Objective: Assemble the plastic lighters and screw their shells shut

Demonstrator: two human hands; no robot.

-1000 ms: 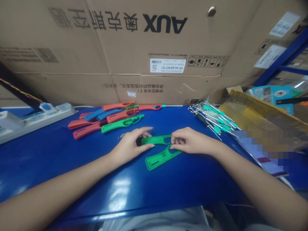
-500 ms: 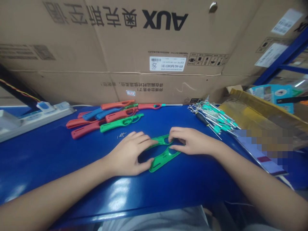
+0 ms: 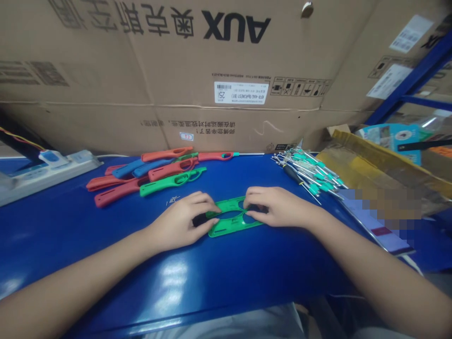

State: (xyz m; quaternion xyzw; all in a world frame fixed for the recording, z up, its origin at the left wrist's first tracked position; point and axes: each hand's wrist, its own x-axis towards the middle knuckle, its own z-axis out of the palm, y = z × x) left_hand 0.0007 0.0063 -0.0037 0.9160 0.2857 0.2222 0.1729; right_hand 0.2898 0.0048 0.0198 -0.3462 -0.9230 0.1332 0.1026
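Currently my left hand (image 3: 180, 220) is holding its thumb and fingers apart, thumb touching the nearer slotted green plastic shell (image 3: 232, 225), fingertips touching the farther green plastic shell (image 3: 229, 205). My right hand (image 3: 278, 207) is resting, fingers curled, at both shells' looped ends; whether it's pinching them, I can't tell. Both shells are lying on the glossy blue tabletop (image 3: 247, 273), seeming light, stiff and perhaps slippery, the loops probably offering the surest hold. Beyond the shells, red, blue and green plastic handles (image 3: 122, 192) are lying leftward, slim metal rods with teal fittings (image 3: 319, 175) rightward.
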